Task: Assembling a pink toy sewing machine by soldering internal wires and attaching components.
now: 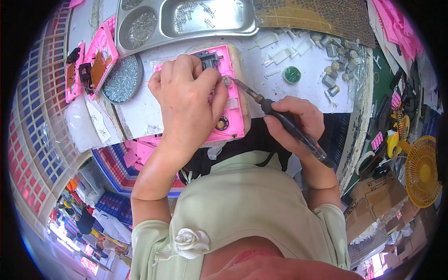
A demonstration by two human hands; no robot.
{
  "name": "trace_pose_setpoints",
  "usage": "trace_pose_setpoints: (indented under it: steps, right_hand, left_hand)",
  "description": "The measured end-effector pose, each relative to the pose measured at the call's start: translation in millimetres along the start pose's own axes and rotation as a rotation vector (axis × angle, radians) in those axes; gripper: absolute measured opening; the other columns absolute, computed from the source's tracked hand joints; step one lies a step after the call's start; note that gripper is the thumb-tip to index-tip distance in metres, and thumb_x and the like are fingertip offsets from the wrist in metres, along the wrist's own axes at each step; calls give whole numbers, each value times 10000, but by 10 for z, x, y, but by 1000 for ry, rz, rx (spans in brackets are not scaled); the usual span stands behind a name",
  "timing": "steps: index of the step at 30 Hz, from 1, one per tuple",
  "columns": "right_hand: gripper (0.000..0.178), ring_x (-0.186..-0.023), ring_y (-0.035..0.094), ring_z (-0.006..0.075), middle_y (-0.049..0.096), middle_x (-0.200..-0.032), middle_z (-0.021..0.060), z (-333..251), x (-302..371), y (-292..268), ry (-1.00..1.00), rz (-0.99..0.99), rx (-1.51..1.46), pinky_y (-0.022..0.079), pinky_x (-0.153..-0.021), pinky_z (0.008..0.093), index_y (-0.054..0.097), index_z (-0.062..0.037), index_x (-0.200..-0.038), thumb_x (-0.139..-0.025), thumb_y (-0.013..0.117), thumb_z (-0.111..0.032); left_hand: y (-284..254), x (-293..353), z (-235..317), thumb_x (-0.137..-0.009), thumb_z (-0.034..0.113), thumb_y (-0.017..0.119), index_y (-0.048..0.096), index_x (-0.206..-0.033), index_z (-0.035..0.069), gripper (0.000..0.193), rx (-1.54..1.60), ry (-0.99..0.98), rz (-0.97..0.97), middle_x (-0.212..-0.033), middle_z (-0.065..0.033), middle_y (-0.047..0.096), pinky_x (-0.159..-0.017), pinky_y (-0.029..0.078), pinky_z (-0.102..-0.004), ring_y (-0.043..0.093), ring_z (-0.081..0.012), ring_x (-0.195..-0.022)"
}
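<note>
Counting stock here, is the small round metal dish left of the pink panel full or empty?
Full. The round dish is heaped with small silvery screws nearly to its rim, beside the left hand resting on the pink panel.

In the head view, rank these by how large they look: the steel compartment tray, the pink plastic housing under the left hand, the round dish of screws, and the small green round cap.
1. steel compartment tray, partly cut off at the top edge
2. pink plastic housing, partly hidden by the left hand
3. round dish of screws
4. small green round cap
</note>
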State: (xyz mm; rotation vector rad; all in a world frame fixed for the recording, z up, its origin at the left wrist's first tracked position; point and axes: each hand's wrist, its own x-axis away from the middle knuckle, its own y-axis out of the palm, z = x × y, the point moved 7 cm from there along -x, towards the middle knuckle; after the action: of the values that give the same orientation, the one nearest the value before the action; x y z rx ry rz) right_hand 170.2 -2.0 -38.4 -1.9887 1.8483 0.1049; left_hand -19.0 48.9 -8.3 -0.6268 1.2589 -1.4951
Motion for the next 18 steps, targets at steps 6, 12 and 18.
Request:
trace_pose_setpoints:
  steps: [6, 12, 18]
  right_hand:
    - [344, -598, 685, 226, 711, -779, 109, -1, 9, -1, -18, 13, 3, 534, -552, 302, 650, -51, -1042, -766, 853, -76]
    - [326, -587, 679, 226, 704, -757, 101, -54, -47, 49, -11, -69, 74, 529, -544, 307, 653, -52, -1041, -774, 839, -70]
    - [332, -577, 670, 221, 696, -747, 97, -78, -51, -22, -31, -31, 20, 519, -538, 298, 644, -46, -1044, -769, 830, -32]
  left_hand:
    - [-11, 0, 8, -755, 164, 748, 644, -771, 120, 115, -5, 2, -1, -925, -48, 511, -836, 313, -454, 502, -262, -911]
    - [-11, -7, 10, -756, 165, 748, 643, -771, 119, 116, -8, 9, -1, -924, -48, 513, -838, 316, -454, 506, -260, -901]
    - [-12, -3, 11, -763, 164, 744, 646, -771, 119, 108, -11, 9, 0, -918, -48, 513, -841, 318, -456, 506, -261, -895]
